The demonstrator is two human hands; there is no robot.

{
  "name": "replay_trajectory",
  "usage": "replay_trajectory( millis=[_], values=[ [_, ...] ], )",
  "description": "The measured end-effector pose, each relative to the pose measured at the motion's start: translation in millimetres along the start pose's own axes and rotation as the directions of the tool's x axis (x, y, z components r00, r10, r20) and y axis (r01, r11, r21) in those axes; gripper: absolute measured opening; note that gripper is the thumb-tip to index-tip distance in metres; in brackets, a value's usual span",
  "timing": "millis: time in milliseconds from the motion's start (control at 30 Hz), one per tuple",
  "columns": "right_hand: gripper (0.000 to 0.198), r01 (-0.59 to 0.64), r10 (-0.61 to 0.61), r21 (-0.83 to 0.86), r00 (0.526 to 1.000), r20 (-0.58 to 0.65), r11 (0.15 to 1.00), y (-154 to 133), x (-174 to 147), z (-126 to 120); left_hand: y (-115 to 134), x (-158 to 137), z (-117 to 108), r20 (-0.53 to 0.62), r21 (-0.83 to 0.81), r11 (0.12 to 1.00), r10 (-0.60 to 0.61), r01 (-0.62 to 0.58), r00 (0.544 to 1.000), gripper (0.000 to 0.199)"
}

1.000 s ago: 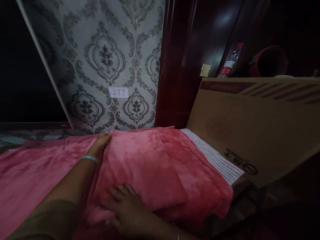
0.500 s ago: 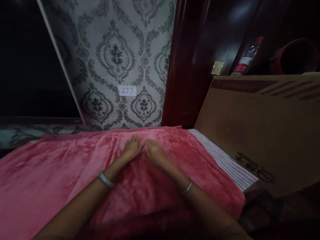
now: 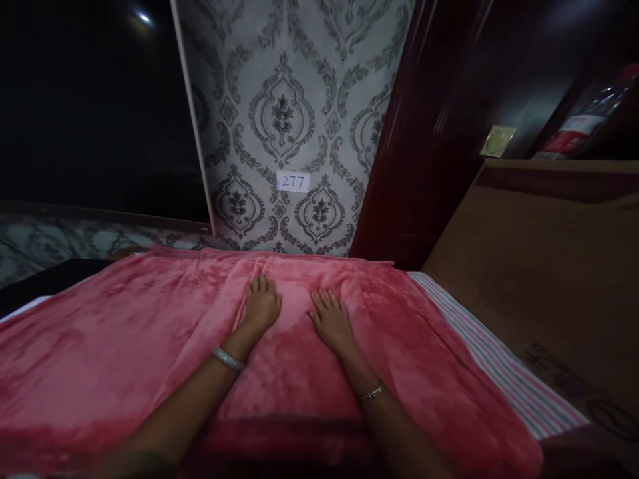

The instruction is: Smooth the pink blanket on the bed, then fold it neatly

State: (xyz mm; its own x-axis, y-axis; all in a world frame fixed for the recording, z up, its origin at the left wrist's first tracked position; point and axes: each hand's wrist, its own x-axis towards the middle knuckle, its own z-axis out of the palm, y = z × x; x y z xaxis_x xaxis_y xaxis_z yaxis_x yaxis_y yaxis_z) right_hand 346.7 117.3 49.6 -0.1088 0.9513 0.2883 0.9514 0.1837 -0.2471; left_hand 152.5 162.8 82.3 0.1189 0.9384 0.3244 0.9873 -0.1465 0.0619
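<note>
A pink plush blanket lies spread over the surface in front of me, with folds running through its middle. My left hand rests palm down on it, fingers stretched out, beside a raised crease. To the right, my right hand also lies flat on the plush, fingers spread. A strip of blanket shows between the two hands. Neither hand grips anything.
A striped sheet shows along the blanket's right side. Beyond it stands a large cardboard box, with a plastic bottle behind. A dark television screen is at the left, and patterned wallpaper carries a "277" label.
My hands have moved apart from near each other, and now lie flat with fingers visible. The camera view has swung left, so the wall and box appear farther right.
</note>
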Motion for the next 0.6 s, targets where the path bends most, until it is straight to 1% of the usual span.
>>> replay_trajectory(
  millis=[100,267,367,500,600],
  values=[
    [0.051,0.002,-0.002,0.005,1.0,-0.013,1.0,-1,0,0,-7,3,-6,-0.012,-0.031,0.998,-0.053,0.052,0.999,0.056],
    [0.049,0.044,-0.042,0.038,0.998,-0.052,0.998,0,-5,-1,-11,14,-14,0.004,-0.207,0.96,-0.194,0.19,0.981,0.053],
    [0.046,0.076,-0.072,0.047,0.994,-0.086,0.996,0,-8,-2,-15,17,-14,0.02,-0.279,0.924,-0.267,0.261,0.964,0.054],
    [0.045,0.076,-0.069,0.066,0.993,-0.092,0.995,-1,-10,-4,-21,14,-10,0.071,-0.368,0.858,-0.357,0.358,0.931,0.049],
    [0.044,0.095,-0.086,0.084,0.991,-0.106,0.992,-1,-10,-3,-26,11,-8,0.066,-0.402,0.824,-0.408,0.398,0.911,0.05]
  ],
)
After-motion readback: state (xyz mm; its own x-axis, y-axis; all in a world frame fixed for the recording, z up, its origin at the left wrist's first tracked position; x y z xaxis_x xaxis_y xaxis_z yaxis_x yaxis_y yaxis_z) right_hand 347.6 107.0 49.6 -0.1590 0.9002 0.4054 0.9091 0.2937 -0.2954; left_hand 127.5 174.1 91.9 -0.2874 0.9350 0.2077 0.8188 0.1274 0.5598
